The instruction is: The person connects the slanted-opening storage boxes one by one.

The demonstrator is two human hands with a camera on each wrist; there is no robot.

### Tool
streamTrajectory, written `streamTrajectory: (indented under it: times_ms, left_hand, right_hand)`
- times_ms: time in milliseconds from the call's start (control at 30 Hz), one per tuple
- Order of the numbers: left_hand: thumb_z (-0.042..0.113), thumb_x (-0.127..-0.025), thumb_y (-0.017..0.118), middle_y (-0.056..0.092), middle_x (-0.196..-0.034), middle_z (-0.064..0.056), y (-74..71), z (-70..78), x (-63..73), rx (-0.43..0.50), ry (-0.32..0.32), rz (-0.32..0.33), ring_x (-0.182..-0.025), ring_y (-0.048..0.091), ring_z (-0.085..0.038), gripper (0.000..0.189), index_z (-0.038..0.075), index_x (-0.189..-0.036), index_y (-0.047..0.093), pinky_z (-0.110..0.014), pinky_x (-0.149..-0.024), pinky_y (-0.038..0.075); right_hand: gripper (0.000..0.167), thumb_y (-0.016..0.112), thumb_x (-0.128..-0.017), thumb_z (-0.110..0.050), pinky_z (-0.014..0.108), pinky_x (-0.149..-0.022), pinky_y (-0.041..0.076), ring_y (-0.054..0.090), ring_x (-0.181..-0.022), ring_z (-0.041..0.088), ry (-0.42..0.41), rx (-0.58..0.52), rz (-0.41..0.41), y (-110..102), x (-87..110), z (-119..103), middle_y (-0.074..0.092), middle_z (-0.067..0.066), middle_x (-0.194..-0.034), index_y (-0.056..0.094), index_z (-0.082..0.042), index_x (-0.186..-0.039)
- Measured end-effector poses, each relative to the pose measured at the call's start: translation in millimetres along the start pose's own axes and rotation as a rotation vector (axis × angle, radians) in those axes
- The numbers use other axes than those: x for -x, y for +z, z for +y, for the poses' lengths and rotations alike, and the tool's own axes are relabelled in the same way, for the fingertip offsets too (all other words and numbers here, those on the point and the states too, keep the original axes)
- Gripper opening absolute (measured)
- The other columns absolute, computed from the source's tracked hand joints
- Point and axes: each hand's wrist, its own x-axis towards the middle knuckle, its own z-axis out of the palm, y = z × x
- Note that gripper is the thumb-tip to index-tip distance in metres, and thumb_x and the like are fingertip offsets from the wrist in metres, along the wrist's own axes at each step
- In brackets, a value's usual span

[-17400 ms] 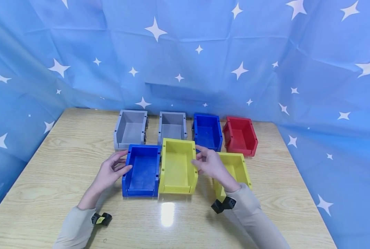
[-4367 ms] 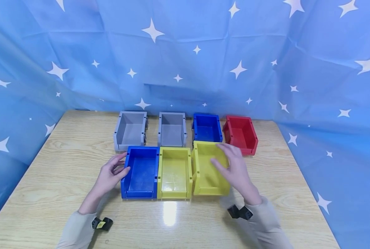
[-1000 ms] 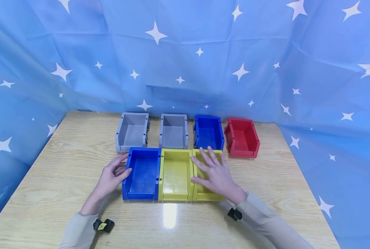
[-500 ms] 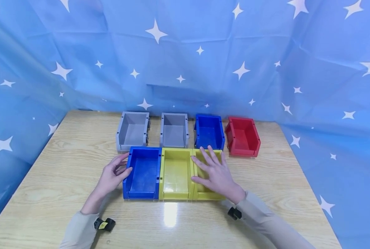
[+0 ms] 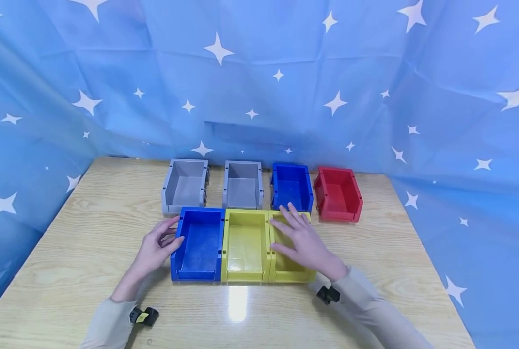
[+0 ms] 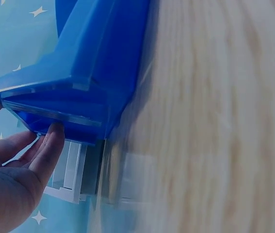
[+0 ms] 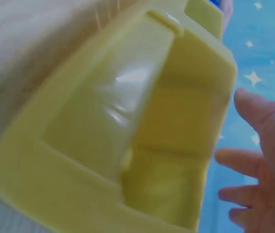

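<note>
In the head view a blue storage bin (image 5: 199,245) and two yellow storage bins stand side by side in a front row. My left hand (image 5: 153,247) holds the blue bin's left wall, thumb at the rim and fingers against its outer side. The left wrist view has the hand (image 6: 16,174) on the wall of that blue bin (image 6: 88,63). The middle yellow bin (image 5: 246,242) sits against the blue one. Over the right yellow bin (image 5: 290,277) my right hand (image 5: 305,246) spreads its fingers. In the right wrist view those fingers extend beside the yellow bin's rim (image 7: 79,160).
Behind the front row stand two grey bins (image 5: 185,191) (image 5: 243,193), a blue bin (image 5: 291,186) and a red bin (image 5: 339,194). They rest on a wooden table (image 5: 111,208) before a blue star-patterned curtain (image 5: 259,77).
My right hand earlier held the middle yellow bin by the blue one, then brought the right yellow bin into the row and loosened its fingers. The left hand stayed on the blue bin.
</note>
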Motion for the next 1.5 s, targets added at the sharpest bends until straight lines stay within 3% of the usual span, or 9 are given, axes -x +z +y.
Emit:
streamTrajectory:
  times_ms: [167,267,333,400,533,600,833,933,1500]
  left_hand:
    - [-0.010,-0.084,0.063,0.050,-0.125,-0.026,0.6,-3.1,-0.7,-0.005,0.019,0.013,-0.101,0.057,-0.042,0.048,-0.012,-0.129,0.046,-0.025,-0.082,0.051]
    - [-0.010,-0.084,0.063,0.050,-0.125,-0.027,0.6,-3.7,-0.7,-0.002,0.023,0.015,-0.100,0.056,-0.042,0.048,-0.012,-0.129,0.046,-0.022,-0.082,0.050]
    - [-0.010,-0.084,0.062,0.050,-0.125,-0.026,0.4,-3.2,-0.5,0.001,0.019,0.014,-0.101,0.056,-0.042,0.048,-0.012,-0.129,0.046,-0.022,-0.082,0.050]
    - [-0.009,-0.085,0.062,0.050,-0.124,-0.026,0.2,-1.9,-0.2,0.003,0.018,0.012,-0.101,0.057,-0.042,0.048,-0.011,-0.130,0.047,-0.021,-0.082,0.050]
    - [-0.009,-0.085,0.062,0.049,-0.125,-0.026,0.2,-0.4,0.0,0.007,0.023,0.002,-0.101,0.056,-0.043,0.047,-0.011,-0.130,0.046,-0.020,-0.082,0.050]
    - [-0.008,-0.085,0.062,0.049,-0.125,-0.026,0.2,0.4,-0.1,0.016,0.021,0.000,-0.101,0.056,-0.043,0.047,-0.011,-0.130,0.046,-0.018,-0.082,0.049]
    - [-0.008,-0.085,0.061,0.049,-0.124,-0.027,-0.4,5.2,0.4,0.021,0.017,-0.001,-0.102,0.056,-0.043,0.047,-0.011,-0.130,0.046,-0.015,-0.082,0.048]
    - [-0.008,-0.085,0.062,0.049,-0.125,-0.026,-0.1,0.3,0.5,0.028,0.023,-0.002,-0.102,0.056,-0.043,0.047,-0.011,-0.130,0.046,-0.014,-0.081,0.048]
    - [-0.006,-0.086,0.062,0.049,-0.125,-0.025,-1.1,0.7,0.4,0.042,0.007,0.000,-0.103,0.056,-0.042,0.047,-0.009,-0.130,0.047,-0.016,-0.083,0.047]
  right_hand:
    - [0.053,0.073,-0.080,-0.025,0.056,-0.101,0.035,0.042,-0.125,0.041,-0.056,-0.035,0.254,-9.7,-7.0,11.1,0.050,0.023,-0.132,0.058,0.000,-0.124]
    - [0.046,0.077,-0.077,-0.016,0.038,-0.076,0.056,0.054,-0.112,0.038,-0.035,-0.057,0.367,-17.5,-10.2,19.1,0.058,0.021,-0.123,0.063,0.001,-0.117]
    - [0.042,0.077,-0.077,-0.013,0.032,-0.057,0.054,0.056,-0.107,0.036,0.000,-0.063,0.407,-21.7,-10.8,25.3,0.060,0.020,-0.119,0.064,0.000,-0.115]
    - [0.040,0.077,-0.077,-0.012,0.032,-0.049,0.051,0.058,-0.104,0.034,0.036,-0.065,0.428,-25.3,-10.2,31.9,0.062,0.019,-0.117,0.065,-0.001,-0.114]
    - [0.039,0.076,-0.078,-0.011,0.034,-0.055,0.051,0.059,-0.076,0.026,0.100,-0.070,0.454,-30.5,-6.8,46.0,0.065,0.017,-0.106,0.065,-0.002,-0.114]
    - [0.039,0.077,-0.077,-0.010,0.033,-0.053,0.049,0.057,-0.073,0.025,0.132,-0.078,0.465,-32.2,-5.0,52.4,0.066,0.017,-0.104,0.066,-0.001,-0.113]
    - [0.041,0.077,-0.076,-0.006,0.048,-0.074,0.055,0.057,-0.102,0.035,0.253,-0.106,0.486,-35.2,2.0,70.0,0.064,0.019,-0.112,0.064,0.000,-0.115]
    - [0.039,0.076,-0.077,-0.004,0.052,-0.080,0.052,0.056,-0.102,0.036,0.284,-0.111,0.511,-34.4,4.6,80.2,0.063,0.021,-0.112,0.064,0.001,-0.114]
    - [0.031,0.066,-0.087,-0.007,0.040,-0.075,0.053,0.063,-0.089,0.034,0.531,-0.206,0.614,-48.4,13.0,129.8,0.064,0.020,-0.111,0.063,0.002,-0.116]
